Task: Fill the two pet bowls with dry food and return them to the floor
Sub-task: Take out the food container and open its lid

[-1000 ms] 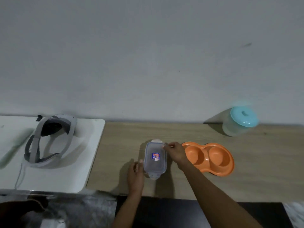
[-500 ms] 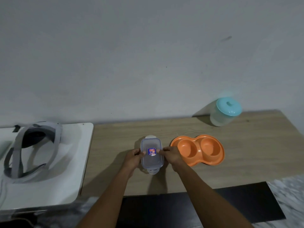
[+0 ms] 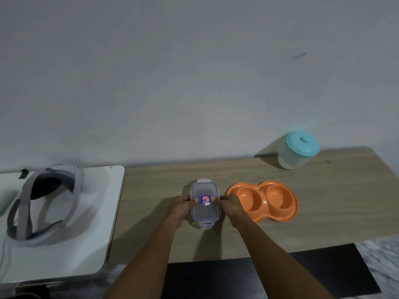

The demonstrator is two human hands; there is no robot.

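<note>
Both hands are clamped on the box (image 3: 205, 203), one per long side: left hand (image 3: 181, 207) on the left edge, right hand (image 3: 230, 205) on the right edge, thumbs pressing down on the lid either side of the sticker (image 3: 205, 200). Lid's on, both end flaps sticking out. Can't tell what's inside. The orange double bowl (image 3: 266, 200) sits just right of the right hand, on the table (image 3: 155, 190), both wells bare. A teal-lidded jar (image 3: 299, 150) stands well beyond it by the wall.
</note>
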